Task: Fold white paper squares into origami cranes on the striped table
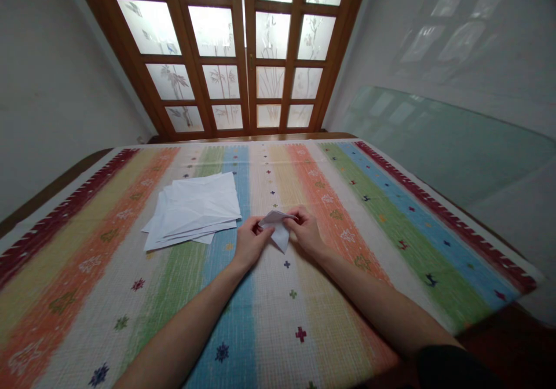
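A small folded piece of white paper (pixel 280 237) is held between my two hands over the middle of the table, one corner pointing toward me. My left hand (pixel 252 241) pinches its left side, with the thumb on top. On the right side, my right hand (pixel 305 230) grips the paper's upper edge between thumb and fingers. Parts of the fingers are hidden behind the paper. Left of my left hand lies a loose stack of white paper sheets (pixel 195 206), their edges unevenly lined up and their surfaces slightly creased.
A striped, patterned tablecloth (pixel 169 296) covers the table, whose wooden edge (pixel 56 186) shows at the left. Beyond the far side stand wooden doors (pixel 247 70) with frosted panes. A pale glass panel (pixel 434 140) rests along the right wall.
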The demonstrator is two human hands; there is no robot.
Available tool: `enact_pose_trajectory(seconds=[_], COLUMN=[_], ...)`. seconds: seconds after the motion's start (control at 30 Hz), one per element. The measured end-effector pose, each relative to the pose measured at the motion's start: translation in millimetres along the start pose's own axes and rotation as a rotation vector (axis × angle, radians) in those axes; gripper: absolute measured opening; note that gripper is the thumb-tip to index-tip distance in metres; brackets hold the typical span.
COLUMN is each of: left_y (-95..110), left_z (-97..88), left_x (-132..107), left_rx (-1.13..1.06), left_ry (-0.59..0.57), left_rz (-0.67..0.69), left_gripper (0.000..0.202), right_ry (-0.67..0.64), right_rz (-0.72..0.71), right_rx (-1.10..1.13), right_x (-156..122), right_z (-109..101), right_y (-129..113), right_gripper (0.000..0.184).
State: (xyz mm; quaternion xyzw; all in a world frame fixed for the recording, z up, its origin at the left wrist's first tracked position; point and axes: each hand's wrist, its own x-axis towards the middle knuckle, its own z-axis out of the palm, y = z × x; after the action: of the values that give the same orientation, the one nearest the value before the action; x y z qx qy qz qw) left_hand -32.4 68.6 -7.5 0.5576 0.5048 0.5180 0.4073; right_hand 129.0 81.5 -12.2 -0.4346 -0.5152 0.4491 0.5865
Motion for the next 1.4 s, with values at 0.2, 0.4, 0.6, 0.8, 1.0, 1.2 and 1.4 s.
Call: enact_pose_trajectory(seconds=[0.2,0.4,0.6,0.8,1.0,1.2,1.4], left_y=[-0.1,-4.1,-4.8,-9.6,-9.8,-11.6,-11.3], left_z=[2.2,4.8,2.9,0.7,-3.8,-3.0,-3.1], left_x=[-0.8,-2.2,-0.2,2.8,-1.5,-3.7,-4.5], left_rx=[-0.111,-0.290,-0.217,-0.266,-0.145,0.151,0.153], left_ry=[0.011,0.061,0.086,0.060,-0.117,-0.122,-0.157], left_rz=[0.017,-0.089,-0.061,-0.101,-0.069,0.227,0.242], left_gripper=[0.016,0.054,0.045,0.060,0.079,0.098,0.070], right_ry=[-0.034,-0.186,-0.287,-0.265,-0.191,-0.124,-0.066], right_rz=[-0.050,0.086,0.118,0.184,0.285,0.249,0.215], right_rx=[0.019,0.114,0.175,0.198,0.302,0.231,0.170], right_x=[-0.5,-5.9,-9.9,-10.0,-8.0,-6.9,-4.5], right_z=[-1.8,3.2,5.5,7.8,8.5,7.9,6.9], right_y=[0.7,0.6,1.2,0.7,3.9,5.5,-1.1], right_gripper=[0.024,0.023,0.027,0.026,0.021,0.021,0.032])
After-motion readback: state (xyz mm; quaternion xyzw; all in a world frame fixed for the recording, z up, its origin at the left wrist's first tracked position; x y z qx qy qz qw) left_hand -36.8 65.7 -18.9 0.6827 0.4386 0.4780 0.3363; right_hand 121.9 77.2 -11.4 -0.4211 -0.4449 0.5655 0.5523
